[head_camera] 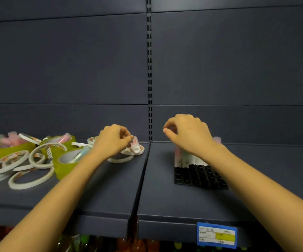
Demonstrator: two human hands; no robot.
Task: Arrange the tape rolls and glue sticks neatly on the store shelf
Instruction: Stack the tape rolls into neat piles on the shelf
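Note:
On the left shelf section, my left hand (113, 140) curls its fingers and pinches the end of a pink-and-white glue stick (135, 147) lying on a white tape roll (127, 152). Further left is a jumbled pile of white tape rolls (10, 163), yellow-green tape rolls (63, 166) and more glue sticks (14, 140). On the right section a black socket tray (199, 176) holds a row of upright glue sticks (185, 159) at its back. My right hand (188, 134) hovers over that row with curled fingers, seemingly pinching a stick's pale cap; the blur hides the detail.
The dark shelf board (110, 193) has a seam (143, 175) between its two sections, under a slotted upright (149, 70) in the back panel. A blue and yellow price label (217, 235) sits on the front edge. Bottles show on the shelf below (138, 246).

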